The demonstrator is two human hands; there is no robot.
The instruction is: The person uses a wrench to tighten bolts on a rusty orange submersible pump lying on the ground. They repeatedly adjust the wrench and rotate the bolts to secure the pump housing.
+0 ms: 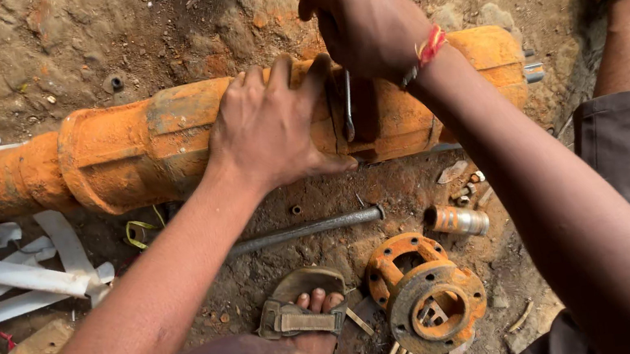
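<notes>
Orange rusted pipe housing (138, 148) lies across bare dirt ground (146, 28), running left to right, dust and grime on its flanges. Left hand (271, 130) pressed flat over the top of the housing, fingers spread, palm down, steadying it. Right hand (367, 22) closed in a fist around a thin metal tool (347, 107) that hangs down against the housing just beside the left thumb; red thread on the wrist. Near side of the housing: long steel rod (302, 230) on the dirt, small threaded cylinder (457, 220), orange flanged bearing piece (428, 292). Sandalled foot (310, 317) beside that piece. White strips (9, 277) piled at far left
</notes>
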